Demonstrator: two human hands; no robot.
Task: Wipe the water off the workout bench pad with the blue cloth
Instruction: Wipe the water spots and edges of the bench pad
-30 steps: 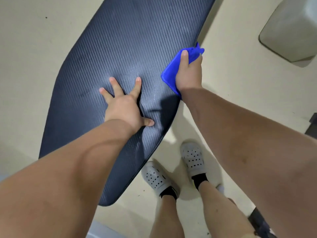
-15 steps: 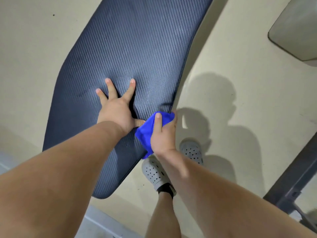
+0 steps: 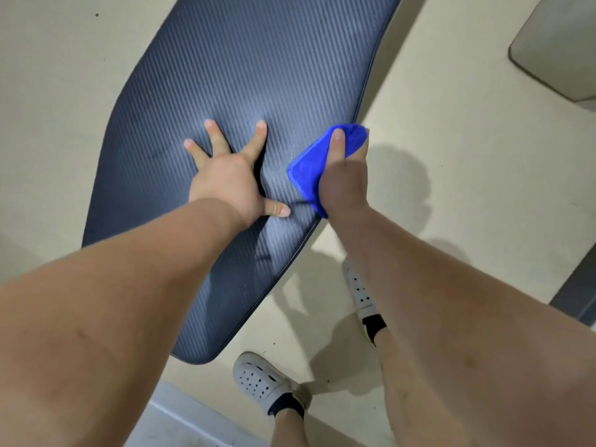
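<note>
Bench pad [image 3: 245, 75] long axis lower-left to upper-right; right hand [image 3: 343, 179] grips blue cloth [image 3: 306, 169]; left hand [image 3: 225, 175] splayed flat.

The right hand [image 3: 343, 179] with the blue cloth [image 3: 309, 169] now sits higher along the right edge of the bench pad [image 3: 245, 75], up from beside the left thumb, near frame centre-right. The feet stand farther apart.

Both arms are stretched out straight in front, forearms bare. Left hand [image 3: 225, 179] is pressed flat, palm down, fingers splayed wide and thumb sticking out to the right. Right hand [image 3: 343, 175] sits just beside it, curled closed around the blue cloth [image 3: 306, 169] with the thumb laid along the top, pointing forward.
</note>
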